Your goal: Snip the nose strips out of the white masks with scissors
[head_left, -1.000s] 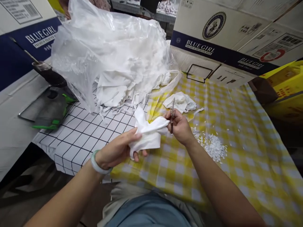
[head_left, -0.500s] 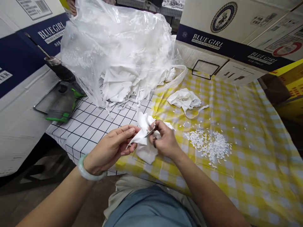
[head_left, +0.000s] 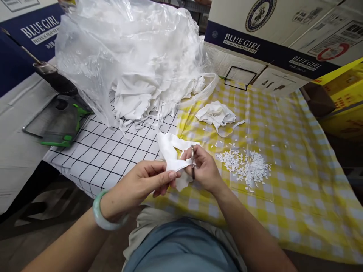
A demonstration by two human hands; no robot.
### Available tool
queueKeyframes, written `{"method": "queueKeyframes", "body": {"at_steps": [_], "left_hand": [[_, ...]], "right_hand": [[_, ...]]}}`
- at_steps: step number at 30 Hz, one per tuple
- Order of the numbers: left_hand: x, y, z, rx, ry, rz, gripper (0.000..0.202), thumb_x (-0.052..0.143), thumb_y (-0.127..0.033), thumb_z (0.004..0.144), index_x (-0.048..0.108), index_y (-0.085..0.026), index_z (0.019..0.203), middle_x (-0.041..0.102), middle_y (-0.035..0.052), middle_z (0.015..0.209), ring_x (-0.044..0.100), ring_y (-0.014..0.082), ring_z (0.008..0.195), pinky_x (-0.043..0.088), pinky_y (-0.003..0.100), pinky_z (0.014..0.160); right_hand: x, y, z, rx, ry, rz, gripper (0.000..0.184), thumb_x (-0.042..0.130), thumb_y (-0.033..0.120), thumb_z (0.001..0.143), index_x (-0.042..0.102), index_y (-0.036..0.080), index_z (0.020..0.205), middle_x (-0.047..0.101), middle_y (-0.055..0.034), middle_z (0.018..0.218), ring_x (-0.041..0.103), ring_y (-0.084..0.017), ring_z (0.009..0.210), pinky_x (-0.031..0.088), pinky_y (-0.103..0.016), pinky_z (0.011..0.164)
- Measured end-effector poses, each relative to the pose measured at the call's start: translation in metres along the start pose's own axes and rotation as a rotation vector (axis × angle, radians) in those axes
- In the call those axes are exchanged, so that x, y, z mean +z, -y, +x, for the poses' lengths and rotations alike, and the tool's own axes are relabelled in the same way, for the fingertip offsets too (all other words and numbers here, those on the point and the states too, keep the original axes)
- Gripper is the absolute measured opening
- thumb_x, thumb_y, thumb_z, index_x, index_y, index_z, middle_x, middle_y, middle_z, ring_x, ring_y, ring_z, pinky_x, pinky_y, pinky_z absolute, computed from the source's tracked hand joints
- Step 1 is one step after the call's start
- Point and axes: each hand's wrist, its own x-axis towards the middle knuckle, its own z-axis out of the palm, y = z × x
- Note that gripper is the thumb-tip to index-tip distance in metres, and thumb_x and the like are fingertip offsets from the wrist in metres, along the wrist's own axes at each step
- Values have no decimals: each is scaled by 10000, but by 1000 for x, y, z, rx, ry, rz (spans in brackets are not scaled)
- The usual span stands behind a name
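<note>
My left hand, with a pale green bangle on its wrist, pinches the edge of a white fabric piece between thumb and fingers. My right hand is closed around small metal scissors and also touches the fabric's right end. The scissors' blades are mostly hidden by the fingers. Beyond my hands, a big clear plastic bag lies over a heap of white fabric pieces. Another crumpled white fabric piece rests on the yellow checked tablecloth.
Many tiny white snippets are piled right of my right hand. A cordless drill stands at the left. Printed cardboard boxes line the back right, another box the left. A black wire frame stands near the back box.
The scissors have turned from pointing across the fabric to nearly upright in my right hand. My left hand has moved right along the fabric's edge. The view has shifted slightly.
</note>
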Motion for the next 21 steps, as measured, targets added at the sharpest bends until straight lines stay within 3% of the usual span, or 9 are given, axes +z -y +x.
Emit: {"method": "queueKeyframes", "body": {"at_steps": [2, 4, 7, 9, 11, 12, 14, 17, 21], "left_hand": [[4, -4, -2, -3, 3, 93, 340, 629, -453, 890, 698, -156, 739, 555, 11, 640, 443, 99, 554, 345, 210, 497], [9, -6, -4, 73, -22, 210, 322, 574, -423, 929, 687, -173, 760, 551, 22, 697, 479, 129, 630, 394, 228, 556], [17, -8, -1, 339, -119, 425, 236, 555, -316, 949, 688, -193, 797, 567, 58, 883, 546, 187, 865, 458, 270, 761], [24, -8, 6, 527, -189, 512, 193, 568, -252, 939, 701, -197, 810, 569, 85, 1029, 525, 229, 1064, 431, 299, 920], [34, -6, 17, 601, -182, 426, 220, 538, -238, 957, 702, -196, 816, 571, 98, 1093, 492, 246, 1160, 400, 324, 1003], [40, -4, 24, 584, -152, 309, 255, 509, -251, 974, 693, -193, 806, 571, 96, 1088, 512, 237, 1122, 419, 325, 983], [53, 3, 37, 473, -99, 6, 315, 480, -296, 993, 665, -177, 767, 545, 74, 1043, 547, 170, 886, 479, 284, 812], [73, 16, 54, 313, -114, -285, 304, 549, -342, 962, 663, -150, 756, 485, 47, 1077, 437, 75, 652, 429, 222, 600], [94, 32, 66, 287, -107, -223, 282, 533, -328, 975, 677, -165, 796, 462, 38, 1128, 440, 71, 675, 419, 214, 614]], "right_hand": [[-2, -3, 1, 30, -92, 95, 332, 766, 296, 699, 454, 241, 798, 570, 17, 797, 573, -154, 762, 484, -282, 717], [-7, -2, 2, 50, -136, 147, 375, 805, 333, 672, 466, 237, 799, 570, 16, 807, 569, -149, 778, 488, -278, 742], [-9, -2, 0, 106, -190, 201, 395, 825, 372, 650, 483, 236, 796, 556, 25, 787, 539, -130, 722, 484, -257, 700], [-5, -5, -5, 160, -195, 246, 413, 835, 388, 635, 484, 236, 789, 550, 29, 781, 520, -122, 685, 475, -250, 662], [-1, -12, -12, 218, -174, 308, 437, 841, 414, 626, 481, 236, 801, 547, 32, 782, 520, -120, 672, 474, -255, 657], [0, -15, -17, 244, -159, 332, 450, 838, 436, 628, 480, 236, 814, 545, 33, 781, 527, -124, 676, 477, -263, 666], [-6, -20, -28, 269, -129, 312, 455, 816, 482, 657, 482, 236, 845, 553, 26, 789, 555, -144, 715, 488, -290, 706], [-31, -15, -49, 243, -163, -36, 429, 794, 501, 699, 525, 230, 893, 592, -18, 894, 576, -201, 860, 478, -351, 811], [-66, 2, -75, 120, -245, -662, 416, 780, 527, 709, 568, 216, 887, 607, -66, 939, 517, -263, 950, 409, -419, 872]]}}
